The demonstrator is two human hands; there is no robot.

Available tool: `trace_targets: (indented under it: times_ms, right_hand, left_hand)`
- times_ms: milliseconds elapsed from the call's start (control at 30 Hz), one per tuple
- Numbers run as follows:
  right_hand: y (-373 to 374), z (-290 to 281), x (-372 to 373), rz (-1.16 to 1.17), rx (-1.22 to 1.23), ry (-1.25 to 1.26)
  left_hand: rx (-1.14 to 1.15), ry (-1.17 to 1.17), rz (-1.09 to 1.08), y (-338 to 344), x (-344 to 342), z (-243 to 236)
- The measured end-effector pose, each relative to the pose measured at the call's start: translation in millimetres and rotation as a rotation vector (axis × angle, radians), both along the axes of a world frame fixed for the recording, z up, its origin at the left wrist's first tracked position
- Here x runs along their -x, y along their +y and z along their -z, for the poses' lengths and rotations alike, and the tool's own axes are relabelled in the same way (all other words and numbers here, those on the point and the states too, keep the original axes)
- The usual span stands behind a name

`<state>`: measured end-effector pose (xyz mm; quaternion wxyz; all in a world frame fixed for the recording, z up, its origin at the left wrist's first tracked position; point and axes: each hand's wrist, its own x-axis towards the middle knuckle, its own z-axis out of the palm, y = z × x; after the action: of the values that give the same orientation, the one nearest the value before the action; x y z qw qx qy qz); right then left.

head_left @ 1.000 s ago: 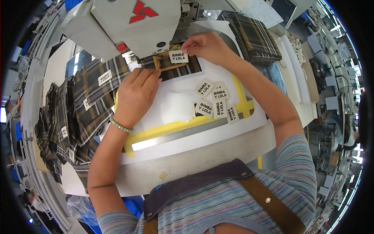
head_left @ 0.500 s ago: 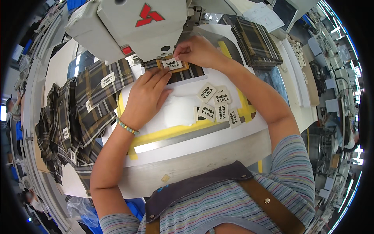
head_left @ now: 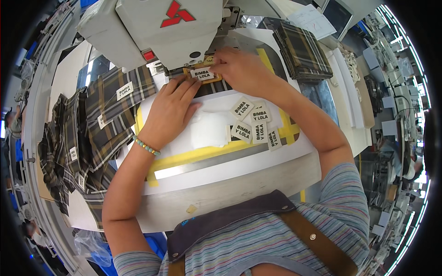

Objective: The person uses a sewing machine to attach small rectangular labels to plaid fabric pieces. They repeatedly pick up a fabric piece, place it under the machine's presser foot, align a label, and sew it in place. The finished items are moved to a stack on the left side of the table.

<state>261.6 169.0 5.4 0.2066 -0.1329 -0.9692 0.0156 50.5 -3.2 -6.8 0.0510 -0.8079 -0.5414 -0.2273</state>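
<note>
A white woven label point(head_left: 201, 73) with dark lettering lies inside a tan frame point(head_left: 212, 81) on dark plaid fabric, under the head of a large white sewing machine point(head_left: 168, 34). My left hand point(head_left: 169, 108) rests palm down, fingers stretched out, its fingertips at the frame's lower left edge and the label's corner. Over the frame's right end is my right hand point(head_left: 241, 71), fingers curled, with the thumb by the label's right edge. Whatever its fingertips pinch is hidden. Several loose labels point(head_left: 242, 131) lie on the white work surface point(head_left: 184, 177), right of a white folded piece point(head_left: 209, 129).
Plaid fabric pieces point(head_left: 103, 103) with labels on them spread along the left side. A stack of folded plaid pieces point(head_left: 304, 50) stands at the back right, near a paper sheet point(head_left: 312, 20). Yellow tape point(head_left: 198, 156) borders the work surface. A clear plastic bag point(head_left: 94, 248) hangs lower left.
My right hand has moved slightly right and down, its fingers curling lower by the label's right end. My left hand stays by the frame. The whole view has shifted slightly.
</note>
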Motion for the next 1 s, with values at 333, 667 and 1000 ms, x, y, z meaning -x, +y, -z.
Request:
trace_targets:
  times_ms: [333,667,1000]
  right_hand:
    - [-12.6,29.8,14.4,-0.149,-0.061,0.136]
    - [-14.5,28.4,15.6,-0.159,-0.048,0.091]
    - [-8.2,32.7,11.0,-0.185,0.155,0.165]
  left_hand:
    - [-0.046,-0.014,-0.015,-2.0,2.6,-2.4]
    - [0.008,-0.009,-0.185,-2.4,16.2,-4.3]
    - [0.096,0.166,-0.121,-2.5,24.3,-13.5]
